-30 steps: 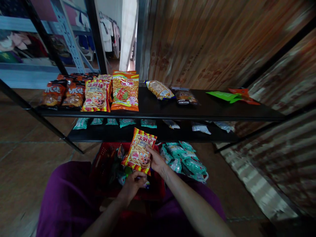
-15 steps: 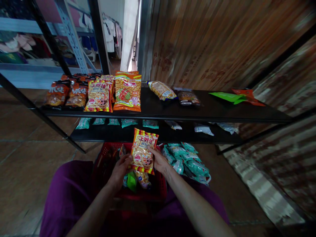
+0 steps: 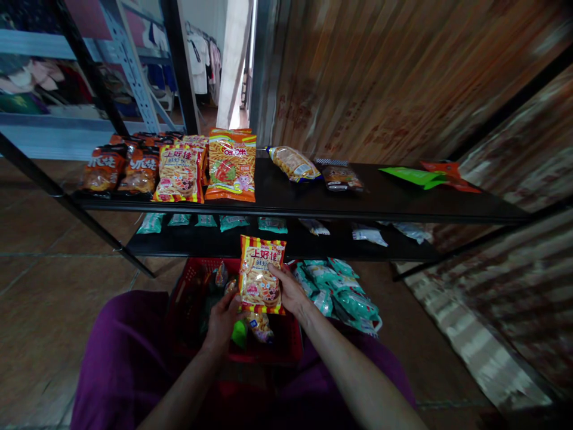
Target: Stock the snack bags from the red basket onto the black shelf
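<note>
A red and yellow bag of prawn snacks (image 3: 262, 283) is held upright above a red basket (image 3: 286, 352), its printed front facing me. My right hand (image 3: 290, 291) grips its right edge, thumb on the front and the other fingers hidden behind. At the bag's lower left edge, my left hand (image 3: 222, 319) is closed on it, with its fingertips partly out of sight. Inside the basket, below the bag, lie a clear-fronted snack pack (image 3: 259, 326), a bright green packet (image 3: 239, 333) and other packs in shadow.
A black shelf (image 3: 376, 203) carries dark orange snack bags (image 3: 139, 170), a matching prawn snack bag (image 3: 179, 174), an orange bag (image 3: 231, 167) and flat-lying packs. Several teal packs (image 3: 233, 223) line the lower shelf. More teal packs (image 3: 353, 301) are piled right of the basket.
The held bag has straightened from a slight tilt and shifted a little. My left hand has slid slightly lower along its left side. The shelf goods have stayed put.
</note>
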Action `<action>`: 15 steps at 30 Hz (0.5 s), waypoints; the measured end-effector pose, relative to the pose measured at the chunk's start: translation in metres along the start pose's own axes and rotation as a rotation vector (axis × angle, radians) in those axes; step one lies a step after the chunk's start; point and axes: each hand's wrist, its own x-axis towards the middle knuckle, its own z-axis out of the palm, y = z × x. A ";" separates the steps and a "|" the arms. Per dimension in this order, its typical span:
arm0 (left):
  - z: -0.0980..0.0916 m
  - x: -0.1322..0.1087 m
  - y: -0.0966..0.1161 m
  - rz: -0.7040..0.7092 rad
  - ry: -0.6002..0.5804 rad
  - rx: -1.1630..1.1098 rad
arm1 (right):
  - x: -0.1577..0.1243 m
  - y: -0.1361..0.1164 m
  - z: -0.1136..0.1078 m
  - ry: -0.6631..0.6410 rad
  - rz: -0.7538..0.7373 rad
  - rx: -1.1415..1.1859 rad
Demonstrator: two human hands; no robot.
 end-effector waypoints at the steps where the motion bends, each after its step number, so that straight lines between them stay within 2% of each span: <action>1: -0.001 0.000 -0.003 -0.012 0.014 -0.017 | 0.000 0.000 0.001 -0.007 -0.005 -0.008; 5: -0.006 -0.003 -0.001 -0.026 -0.031 -0.031 | 0.000 -0.002 0.000 0.019 -0.035 -0.040; 11: -0.003 -0.008 0.027 -0.023 -0.309 0.038 | 0.001 -0.005 -0.002 -0.036 -0.004 -0.086; 15: 0.000 -0.006 0.028 -0.024 -0.377 0.037 | -0.004 -0.005 0.000 -0.066 0.066 -0.075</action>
